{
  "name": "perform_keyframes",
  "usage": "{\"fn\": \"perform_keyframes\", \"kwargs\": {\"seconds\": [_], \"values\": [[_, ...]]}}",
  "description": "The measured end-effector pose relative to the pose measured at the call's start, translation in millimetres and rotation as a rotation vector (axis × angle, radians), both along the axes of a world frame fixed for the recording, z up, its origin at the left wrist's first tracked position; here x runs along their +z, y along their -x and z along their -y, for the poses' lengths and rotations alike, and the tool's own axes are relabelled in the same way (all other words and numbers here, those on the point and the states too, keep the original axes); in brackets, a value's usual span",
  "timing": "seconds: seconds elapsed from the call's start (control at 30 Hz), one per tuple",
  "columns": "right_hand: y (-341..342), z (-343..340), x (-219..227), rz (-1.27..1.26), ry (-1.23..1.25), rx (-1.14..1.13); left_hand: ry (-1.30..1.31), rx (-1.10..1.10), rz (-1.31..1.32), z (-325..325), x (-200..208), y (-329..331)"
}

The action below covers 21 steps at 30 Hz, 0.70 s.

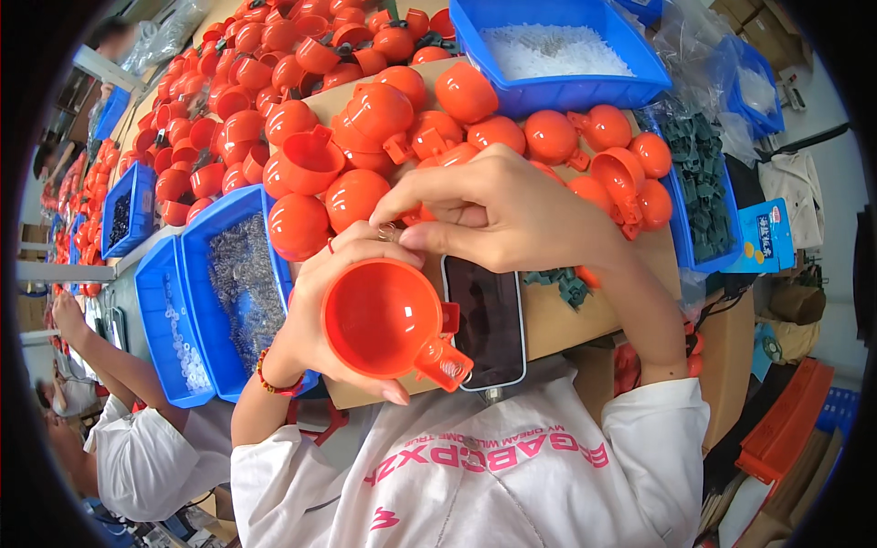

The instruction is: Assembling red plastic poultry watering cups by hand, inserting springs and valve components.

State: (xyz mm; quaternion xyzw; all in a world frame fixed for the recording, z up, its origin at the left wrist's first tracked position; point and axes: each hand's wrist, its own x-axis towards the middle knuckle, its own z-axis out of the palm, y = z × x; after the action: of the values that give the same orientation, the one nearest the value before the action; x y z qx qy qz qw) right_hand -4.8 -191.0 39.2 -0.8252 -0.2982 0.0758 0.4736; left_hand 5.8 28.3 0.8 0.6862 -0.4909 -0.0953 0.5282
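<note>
Through the head view, I have the left hand [313, 285] clasping its fingers around a red cup [382, 320], mouth up, beside a phone [484, 320] at the tabletop [550, 331]. My right hand's [512, 212] fingers pinch a small metal coil [388, 233] just beyond the cup.

Dark-screened phone [482, 315], pale cloth [791, 199], red box [787, 416]

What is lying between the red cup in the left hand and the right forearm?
The head view shows a phone between the red cup and the right forearm, then a brown surface with some dark green clips on it.
</note>
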Motion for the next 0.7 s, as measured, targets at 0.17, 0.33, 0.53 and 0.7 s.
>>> {"fn": "perform_keyframes", "kwargs": {"seconds": [0.17, 0.33, 0.53, 0.7], "values": [[1.0, -2.6, -11.3, -0.013, -0.208, 0.005, 0.021, -0.049, -0.107, -0.6, -4.0, 2.8], [12.3, 10.9, -8.9, 0.051, -0.246, -0.12, 0.12, -0.04, -0.022, 4.2, -1.0, 1.0], [45.7, 10.8, -13.4, 0.255, -0.153, -0.125, 0.213, 0.014, 0.175, -2.2, -4.7, 6.7], [56.6, 6.8, -10.0, 0.336, 0.094, -0.072, 0.286, 0.093, 0.124, -3.8, -10.3, 9.4]]}}
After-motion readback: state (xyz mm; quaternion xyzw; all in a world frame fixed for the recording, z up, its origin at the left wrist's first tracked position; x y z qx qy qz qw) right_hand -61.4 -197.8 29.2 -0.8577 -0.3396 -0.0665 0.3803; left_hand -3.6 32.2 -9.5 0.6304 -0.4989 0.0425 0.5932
